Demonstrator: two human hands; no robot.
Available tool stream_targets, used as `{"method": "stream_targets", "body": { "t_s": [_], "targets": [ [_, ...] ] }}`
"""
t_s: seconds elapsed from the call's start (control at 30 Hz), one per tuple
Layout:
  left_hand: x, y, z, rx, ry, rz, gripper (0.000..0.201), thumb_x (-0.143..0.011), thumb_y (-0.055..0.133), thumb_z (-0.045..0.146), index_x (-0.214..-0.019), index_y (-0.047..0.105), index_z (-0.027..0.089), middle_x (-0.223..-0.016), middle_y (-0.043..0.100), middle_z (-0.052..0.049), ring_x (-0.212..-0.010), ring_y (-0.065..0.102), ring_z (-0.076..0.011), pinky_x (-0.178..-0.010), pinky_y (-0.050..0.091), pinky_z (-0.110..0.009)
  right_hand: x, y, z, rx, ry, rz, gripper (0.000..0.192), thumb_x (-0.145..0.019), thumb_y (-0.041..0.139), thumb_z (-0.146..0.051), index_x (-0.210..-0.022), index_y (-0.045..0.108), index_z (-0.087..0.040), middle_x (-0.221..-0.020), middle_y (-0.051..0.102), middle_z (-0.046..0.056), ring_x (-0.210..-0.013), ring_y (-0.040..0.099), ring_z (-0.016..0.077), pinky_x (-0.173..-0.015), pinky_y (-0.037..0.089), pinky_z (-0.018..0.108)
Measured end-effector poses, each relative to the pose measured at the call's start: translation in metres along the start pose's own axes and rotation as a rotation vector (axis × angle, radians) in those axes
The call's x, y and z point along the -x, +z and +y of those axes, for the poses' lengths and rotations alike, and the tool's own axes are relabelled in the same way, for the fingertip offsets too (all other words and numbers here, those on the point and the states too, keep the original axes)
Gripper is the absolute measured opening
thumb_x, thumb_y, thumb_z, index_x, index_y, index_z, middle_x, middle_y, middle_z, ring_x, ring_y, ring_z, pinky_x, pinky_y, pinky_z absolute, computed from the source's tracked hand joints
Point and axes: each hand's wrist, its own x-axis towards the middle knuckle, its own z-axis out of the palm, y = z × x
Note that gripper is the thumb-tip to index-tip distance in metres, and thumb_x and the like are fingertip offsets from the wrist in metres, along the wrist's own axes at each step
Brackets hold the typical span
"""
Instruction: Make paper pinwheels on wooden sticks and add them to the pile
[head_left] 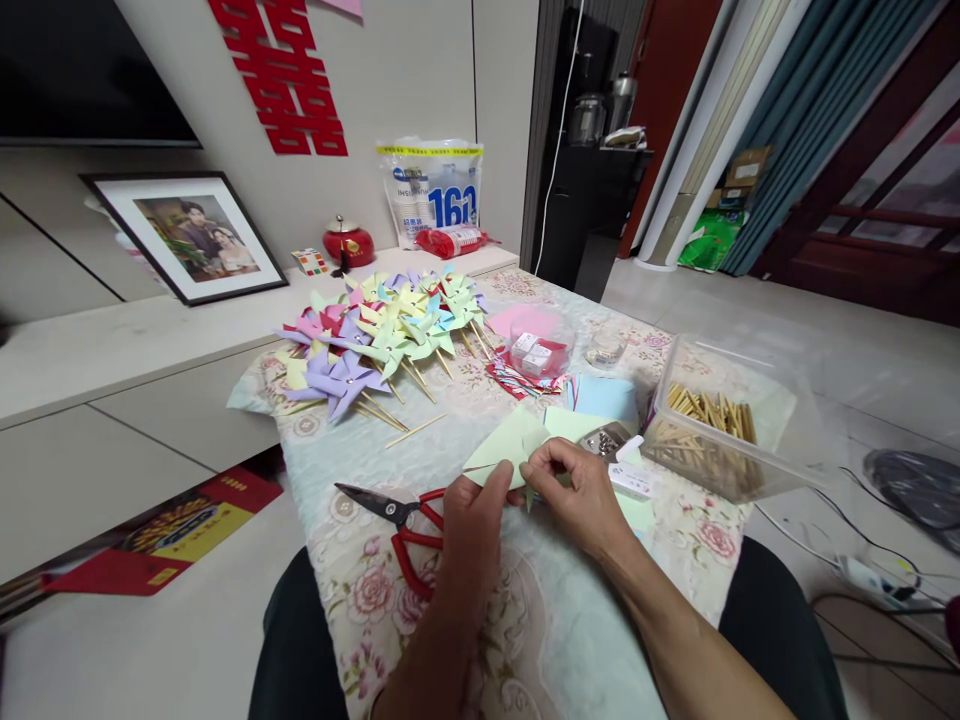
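A tabletop [450,440] under a floral cloth carries everything here. At its far end lies a broad heap of finished paper pinwheels [382,335] in purple, pink, yellow and green, their wooden sticks pointing toward the person. On the right stands a clear plastic tub [720,425] holding a pile of wooden sticks. Between these sit loose coloured paper squares [604,395] and a small clear round container [538,350]. Near the front edge, the left hand [469,520] and right hand [581,490] meet over a pale green paper sheet [506,445]; the fingers of both are closed on its near edge, pinching it just above the cloth. Red-handled scissors [397,520] lie on the cloth just beside the left hand, blades pointing left.
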Motion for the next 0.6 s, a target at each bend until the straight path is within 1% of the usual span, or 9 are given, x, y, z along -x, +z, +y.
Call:
{"method": "stream_targets", "body": {
  "t_s": [0.13, 0.37, 0.43, 0.53, 0.6],
  "targets": [
    [0.000, 0.002, 0.001, 0.042, -0.012, 0.010, 0.016, -0.069, 0.072, 0.033, -0.073, 0.071, 0.017, -0.063, 0.066, -0.002, -0.058, 0.050, -0.0152, -0.055, 0.041, -0.026, -0.001, 0.000, 0.000, 0.002, 0.013, -0.001, 0.022, -0.082, 0.060, -0.032, -0.065, 0.058, -0.019, -0.062, 0.054, -0.002, -0.062, 0.050, 0.0144, -0.059, 0.037, 0.025],
    [0.002, 0.004, 0.005, -0.045, -0.012, 0.010, 0.018, -0.071, 0.069, 0.036, -0.068, 0.069, 0.018, -0.060, 0.063, -0.001, -0.057, 0.052, -0.0162, -0.057, 0.043, -0.028, -0.001, -0.001, 0.001, -0.014, 0.014, 0.005, 0.022, -0.082, 0.060, -0.032, -0.065, 0.058, -0.020, -0.061, 0.054, -0.002, -0.061, 0.050, 0.0146, -0.058, 0.038, 0.025],
    [0.004, 0.005, 0.006, -0.078, 0.001, 0.009, 0.020, -0.070, 0.070, 0.036, -0.062, 0.066, 0.018, -0.058, 0.062, 0.000, -0.058, 0.053, -0.0157, -0.058, 0.044, -0.027, -0.001, -0.001, 0.000, -0.013, 0.015, 0.006, 0.021, -0.082, 0.060, -0.032, -0.065, 0.058, -0.020, -0.061, 0.055, -0.002, -0.062, 0.050, 0.0148, -0.058, 0.038, 0.025],
    [0.006, 0.007, 0.009, -0.115, 0.055, -0.003, 0.025, -0.068, 0.070, 0.032, -0.050, 0.060, 0.019, -0.060, 0.062, 0.000, -0.060, 0.054, -0.0144, -0.061, 0.045, -0.026, -0.002, -0.001, -0.001, -0.016, 0.022, 0.006, 0.022, -0.082, 0.059, -0.032, -0.064, 0.058, -0.020, -0.061, 0.055, -0.001, -0.062, 0.050, 0.0151, -0.058, 0.038, 0.025],
    [0.007, 0.009, 0.011, -0.106, 0.080, -0.015, 0.025, -0.068, 0.070, 0.031, -0.049, 0.059, 0.019, -0.061, 0.063, 0.000, -0.062, 0.055, -0.0144, -0.062, 0.046, -0.025, -0.002, -0.001, -0.001, -0.021, 0.031, 0.008, 0.022, -0.082, 0.058, -0.032, -0.064, 0.058, -0.020, -0.062, 0.057, -0.001, -0.063, 0.051, 0.0154, -0.059, 0.038, 0.026]
  ]
}}
